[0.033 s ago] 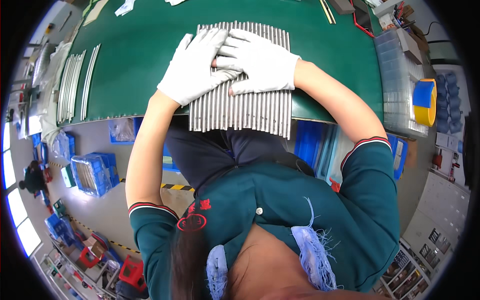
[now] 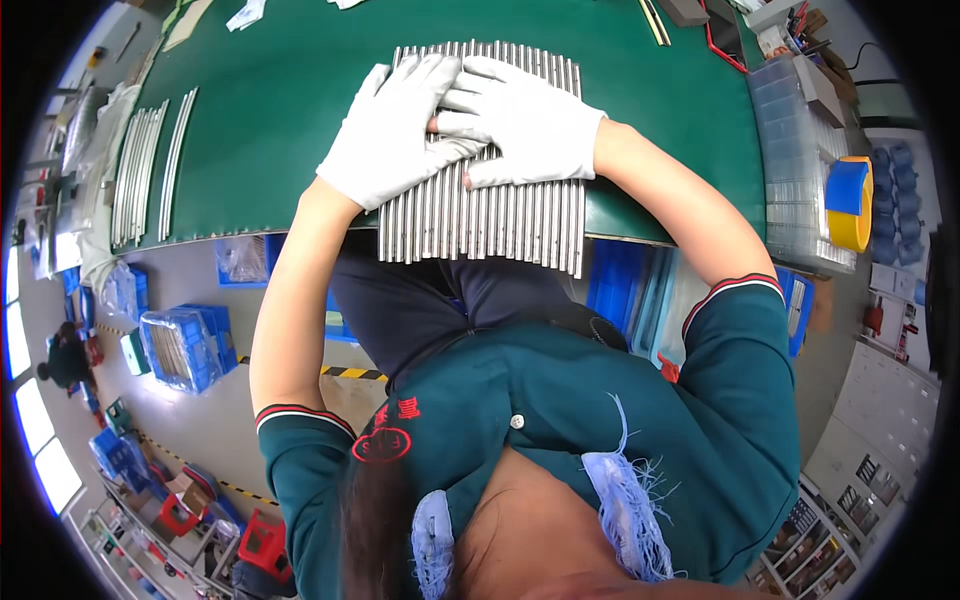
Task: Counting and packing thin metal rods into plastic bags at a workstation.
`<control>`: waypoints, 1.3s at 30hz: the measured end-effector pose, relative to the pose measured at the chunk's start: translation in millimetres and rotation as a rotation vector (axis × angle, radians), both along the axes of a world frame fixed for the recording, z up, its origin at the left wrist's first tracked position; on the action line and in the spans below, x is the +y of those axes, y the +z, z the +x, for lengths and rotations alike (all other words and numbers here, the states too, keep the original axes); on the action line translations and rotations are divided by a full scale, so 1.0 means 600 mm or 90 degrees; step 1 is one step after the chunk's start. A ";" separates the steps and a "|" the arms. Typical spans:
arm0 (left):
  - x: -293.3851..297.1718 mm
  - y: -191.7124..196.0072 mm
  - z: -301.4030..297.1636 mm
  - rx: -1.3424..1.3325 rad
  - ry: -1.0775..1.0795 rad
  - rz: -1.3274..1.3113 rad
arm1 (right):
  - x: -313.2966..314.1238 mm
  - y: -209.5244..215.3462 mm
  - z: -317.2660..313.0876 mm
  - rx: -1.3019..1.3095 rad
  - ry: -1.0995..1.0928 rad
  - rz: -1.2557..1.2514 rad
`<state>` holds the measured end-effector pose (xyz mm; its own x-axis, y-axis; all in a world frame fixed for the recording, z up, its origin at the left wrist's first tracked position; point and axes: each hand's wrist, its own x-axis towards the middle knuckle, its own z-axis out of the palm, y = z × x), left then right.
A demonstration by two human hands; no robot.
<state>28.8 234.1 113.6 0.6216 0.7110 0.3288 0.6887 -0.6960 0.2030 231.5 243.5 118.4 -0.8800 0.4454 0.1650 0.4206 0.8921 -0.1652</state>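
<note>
A row of metal rods [image 2: 480, 225] lies side by side on the green tabletop [image 2: 280, 110], their near ends jutting past its front edge. In a white glove, my left hand [image 2: 393, 135] rests flat on the left part of the row, fingers stretched toward the far ends. My right hand [image 2: 540, 125], gloved too, lies across the right part, its fingers pointing left and meeting the left hand. Bare fingertips poke out of the gloves. Both palms face down on the rods, which hide what is beneath them.
More thin rods [image 2: 140, 175] lie at the table's left side, with a few [image 2: 178, 165] set apart. Clear plastic boxes [image 2: 800, 150] and a yellow-and-blue tape roll [image 2: 850, 205] stand at the right. Blue crates [image 2: 185, 345] sit on the floor, lower left; another person [image 2: 68, 355] is far left.
Both hands have shifted very slightly to the right, still flat on the rods.
</note>
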 end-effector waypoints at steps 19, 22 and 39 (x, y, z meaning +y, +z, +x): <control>0.004 -0.001 -0.017 0.011 -0.035 0.007 | -0.005 0.004 -0.005 0.007 0.001 0.002; 0.000 -0.004 -0.016 0.011 -0.022 0.000 | -0.004 -0.003 -0.003 0.023 0.001 0.062; -0.008 -0.001 0.052 -0.045 -0.052 -0.023 | -0.019 0.022 0.060 -0.073 -0.018 -0.001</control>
